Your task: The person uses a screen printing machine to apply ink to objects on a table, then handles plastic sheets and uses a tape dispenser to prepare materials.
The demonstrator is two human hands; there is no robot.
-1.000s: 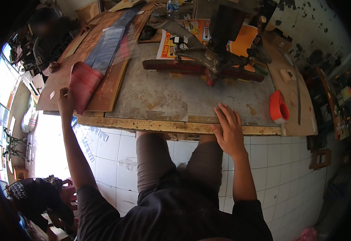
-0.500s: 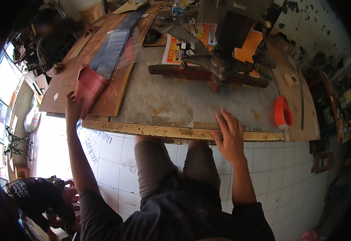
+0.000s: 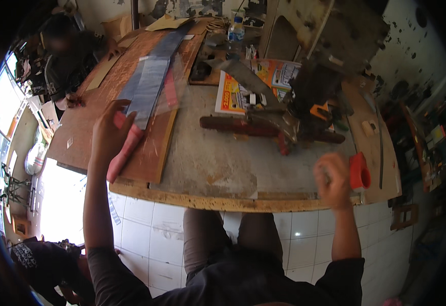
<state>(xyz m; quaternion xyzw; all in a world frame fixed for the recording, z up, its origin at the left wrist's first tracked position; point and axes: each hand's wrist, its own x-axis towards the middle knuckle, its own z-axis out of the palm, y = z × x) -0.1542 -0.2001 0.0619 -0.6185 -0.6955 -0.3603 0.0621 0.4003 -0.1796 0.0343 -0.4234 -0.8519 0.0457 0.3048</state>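
My left hand (image 3: 109, 131) is over the left board, its fingers and thumb curled around the upper end of a pinkish-red flexible sheet (image 3: 125, 155). The sheet looks folded or rolled narrow, and its lower end reaches the board's front edge. Just beyond lie blue-grey strips (image 3: 151, 84) under clear film, with a pink strip (image 3: 170, 89) beside them. My right hand (image 3: 332, 176) hovers above the table's front right, fingers curled in and slightly blurred. Whatever it may hold is hidden. Close to its right stands a red tape-dispenser-like ring (image 3: 359, 172).
A dark metal stand with a red-brown base bar (image 3: 240, 126) occupies the table's middle right. Behind it are printed orange sheets (image 3: 274, 74) and a water bottle (image 3: 236, 33). Another person (image 3: 67, 56) sits at the far left; a second person (image 3: 49, 265) bends at lower left.
My left hand has moved up and onto the red sheet, which now looks narrower. My right hand has lifted off the table edge, shifted right and curled. The view has shifted.
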